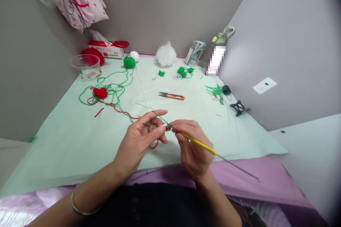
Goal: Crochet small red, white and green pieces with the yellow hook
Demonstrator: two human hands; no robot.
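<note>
My left hand [142,133] pinches a small red, white and green crocheted piece [167,127] between thumb and fingers, with green yarn running over the raised index finger. In my right hand [193,145] is a crochet hook with a yellow handle [202,145]; its tip meets the small piece, and its long metal end points down to the right. A loop of red yarn [154,145] hangs below my left hand. Green yarn [117,92] and red yarn trail from the left of the table to my left hand. White yarn [144,88] also reaches it.
Orange-handled thread snips [173,96] lie beyond my hands. At the back are a green yarn ball [129,62], white stuffing [166,54], a clear cup [195,54] and a tissue box [106,49]. Yarn scraps [217,92] and a black stand [239,108] sit at right.
</note>
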